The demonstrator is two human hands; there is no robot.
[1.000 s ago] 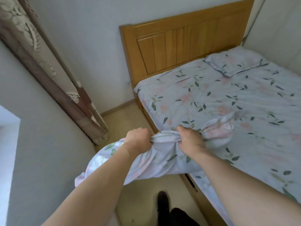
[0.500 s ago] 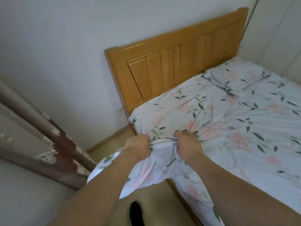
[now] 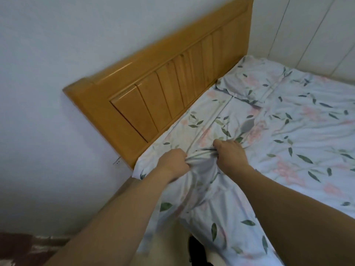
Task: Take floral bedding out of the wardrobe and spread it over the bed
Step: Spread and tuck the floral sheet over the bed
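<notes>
The floral bedding [image 3: 288, 143], pale blue with pink flowers and green leaves, lies over the bed and hangs down its near side. A bunched fold of its edge runs between my two hands near the bed's head corner. My left hand [image 3: 173, 162] grips the fold with curled fingers. My right hand [image 3: 230, 153] grips the same fold a little further right. A matching floral pillow [image 3: 251, 79] lies at the far end against the wooden headboard [image 3: 167, 87].
White walls stand behind the headboard and along the bed's far side. A strip of wooden floor [image 3: 126, 191] shows between the wall and the bed. A dark shoe [image 3: 194, 248] is below my arms. A patterned curtain hem [image 3: 21, 246] shows at bottom left.
Both hands have carried the gripped edge up toward the headboard corner, and more of the bedding now lies on the mattress. The view swung left and closer; the curtain has almost left the frame.
</notes>
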